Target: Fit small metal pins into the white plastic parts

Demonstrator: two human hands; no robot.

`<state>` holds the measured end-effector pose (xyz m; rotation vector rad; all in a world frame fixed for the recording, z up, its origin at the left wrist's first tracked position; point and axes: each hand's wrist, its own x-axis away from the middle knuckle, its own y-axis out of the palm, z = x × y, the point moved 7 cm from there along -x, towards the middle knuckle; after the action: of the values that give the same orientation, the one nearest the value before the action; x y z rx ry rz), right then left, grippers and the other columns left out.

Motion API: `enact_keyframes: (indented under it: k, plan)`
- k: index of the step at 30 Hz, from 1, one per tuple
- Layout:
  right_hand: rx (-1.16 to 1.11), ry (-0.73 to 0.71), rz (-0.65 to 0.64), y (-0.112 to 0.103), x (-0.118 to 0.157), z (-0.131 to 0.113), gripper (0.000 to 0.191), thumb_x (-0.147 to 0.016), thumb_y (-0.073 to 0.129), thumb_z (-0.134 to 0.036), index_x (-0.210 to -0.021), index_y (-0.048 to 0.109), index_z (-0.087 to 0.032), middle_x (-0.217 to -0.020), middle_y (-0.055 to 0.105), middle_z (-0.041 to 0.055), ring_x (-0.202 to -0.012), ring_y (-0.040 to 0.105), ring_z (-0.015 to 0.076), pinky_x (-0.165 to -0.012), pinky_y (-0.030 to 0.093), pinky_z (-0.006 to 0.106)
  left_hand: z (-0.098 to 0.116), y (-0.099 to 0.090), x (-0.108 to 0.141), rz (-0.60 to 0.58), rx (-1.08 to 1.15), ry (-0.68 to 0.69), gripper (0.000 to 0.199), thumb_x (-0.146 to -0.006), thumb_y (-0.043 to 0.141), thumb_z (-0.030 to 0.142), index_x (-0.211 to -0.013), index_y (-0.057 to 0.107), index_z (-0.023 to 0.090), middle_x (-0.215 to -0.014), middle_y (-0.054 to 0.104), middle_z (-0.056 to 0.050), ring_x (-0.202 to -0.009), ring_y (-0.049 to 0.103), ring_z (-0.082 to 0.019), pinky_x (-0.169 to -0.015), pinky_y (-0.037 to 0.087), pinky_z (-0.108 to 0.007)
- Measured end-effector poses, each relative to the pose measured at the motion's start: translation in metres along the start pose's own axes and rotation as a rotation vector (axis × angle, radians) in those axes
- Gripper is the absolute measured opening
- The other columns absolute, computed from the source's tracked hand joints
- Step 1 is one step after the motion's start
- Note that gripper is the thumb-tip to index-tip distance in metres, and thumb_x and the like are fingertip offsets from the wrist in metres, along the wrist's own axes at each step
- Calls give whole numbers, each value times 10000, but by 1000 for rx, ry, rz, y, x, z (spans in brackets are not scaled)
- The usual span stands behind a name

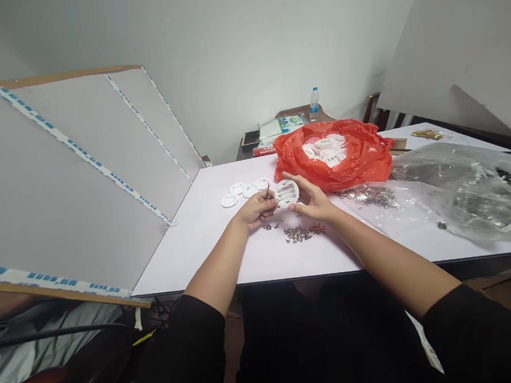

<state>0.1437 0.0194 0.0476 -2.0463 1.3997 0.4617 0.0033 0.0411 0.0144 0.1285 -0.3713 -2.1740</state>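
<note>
Inside the table's near edge (284, 275), with room leftward, hands (253, 211) (313, 203) grip a white disc (287, 193) and dark rod (268, 189).

The round piece (287, 194) looks like smooth, matt white plastic; the small parts (298, 234) are shiny metal; the red bag (368, 162) is thin, glossy, crinkled plastic, the clear bag (471, 186) filmy and wrinkled; the tabletop (202, 243) looks smooth, the sleeves (179, 345) matt cloth
</note>
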Motion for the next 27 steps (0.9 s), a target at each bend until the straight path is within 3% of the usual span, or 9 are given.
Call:
enact_keyframes:
  k: [7,27]
  plan:
    - [-38,14,-39,2,1,-5,915,-799,706,-593,-1534,352,-180,-1434,429,156,-1264,528,190,-1085,495,302,3,1,0,33,0,30,587,-505,932,377,-796,472,158,-554,478,65,-425,319,-21,-423,165,-177]
    - [-17,-52,-25,2,2,-1,817,-779,738,-569,-1427,432,-178,-1370,455,155,-1144,572,157,-929,550,237,5,3,-5,95,-65,155,569,-486,897,396,-753,456,156,-539,476,66,-403,281,-14,-431,153,-197]
